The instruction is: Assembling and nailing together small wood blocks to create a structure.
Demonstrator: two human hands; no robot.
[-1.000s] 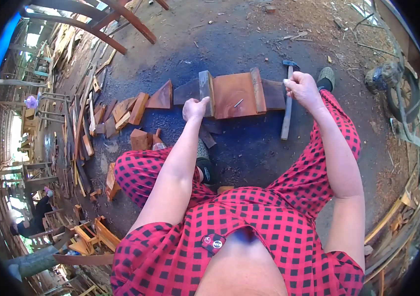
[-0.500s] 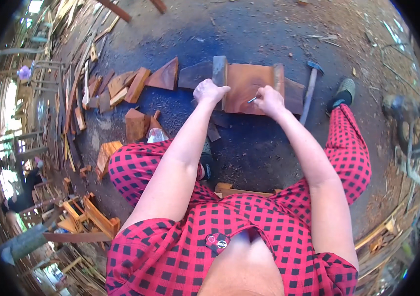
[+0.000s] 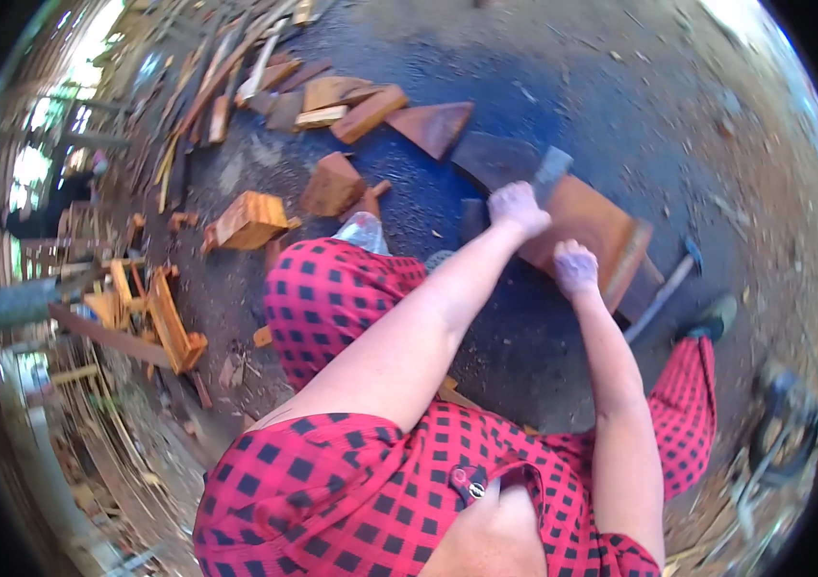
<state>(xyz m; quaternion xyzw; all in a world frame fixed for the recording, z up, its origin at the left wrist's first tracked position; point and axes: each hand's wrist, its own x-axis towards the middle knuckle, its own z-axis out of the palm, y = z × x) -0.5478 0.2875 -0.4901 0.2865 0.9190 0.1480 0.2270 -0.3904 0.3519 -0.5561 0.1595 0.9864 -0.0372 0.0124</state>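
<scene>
In front of me on the ground lies a reddish-brown wooden board (image 3: pixel 590 213), with a raised wooden strip (image 3: pixel 634 258) on its right side and a greyish block (image 3: pixel 551 165) on its left. My left hand (image 3: pixel 520 209) is closed at the near end of that block and holds it. Over the near edge of the board is my right hand (image 3: pixel 575 266), its fingers pinched together. Whatever is in that pinch is hidden now. A hammer (image 3: pixel 667 290) lies just right of the board, head away from me. Dark wood pieces (image 3: pixel 495 159) extend from under the assembly.
Several wood offcuts (image 3: pixel 371 113) lie to the left, with a thick block (image 3: pixel 250 221) nearer me. Long scrap strips (image 3: pixel 226 67) are heaped at far left. A small wooden frame (image 3: pixel 167 317) stands at lower left. A wheeled machine (image 3: pixel 782 413) is at the right.
The view has turned, so the board now appears tilted and farther right. A short thin rod showed in my right hand earlier; it is not visible now. My left hand stays at the block.
</scene>
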